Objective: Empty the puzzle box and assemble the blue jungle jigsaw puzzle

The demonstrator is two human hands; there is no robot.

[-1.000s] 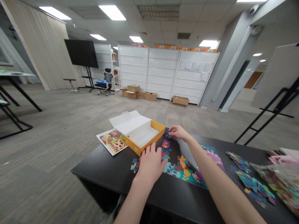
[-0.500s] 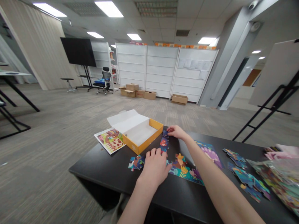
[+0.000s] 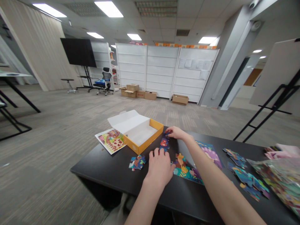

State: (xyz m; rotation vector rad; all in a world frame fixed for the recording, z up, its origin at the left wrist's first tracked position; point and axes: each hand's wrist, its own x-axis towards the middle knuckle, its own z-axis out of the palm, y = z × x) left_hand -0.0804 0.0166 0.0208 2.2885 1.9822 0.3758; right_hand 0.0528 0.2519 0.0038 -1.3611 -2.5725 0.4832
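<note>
A partly joined puzzle (image 3: 184, 171) lies on the black table (image 3: 100, 170), with a narrow strip of pieces (image 3: 164, 143) running up its left side. My left hand (image 3: 160, 165) rests palm down over the lower end of that strip, fingers apart. My right hand (image 3: 175, 132) is at the strip's far end, its fingertips bent down onto a dark blue piece; whether it grips the piece is unclear. A purple puzzle section (image 3: 208, 153) lies partly behind my right forearm. Loose pieces (image 3: 137, 162) sit left of my left hand.
An open yellow box (image 3: 150, 139) with a white lid stands at the table's far edge, beside a picture sheet (image 3: 111, 141). More loose pieces (image 3: 249, 179) lie at right, near a plastic bag of pieces (image 3: 283, 178) and pink cloth (image 3: 281, 151).
My left hand has shifted slightly to the right along the puzzle's lower left. My right hand has barely moved at the strip's far end.
</note>
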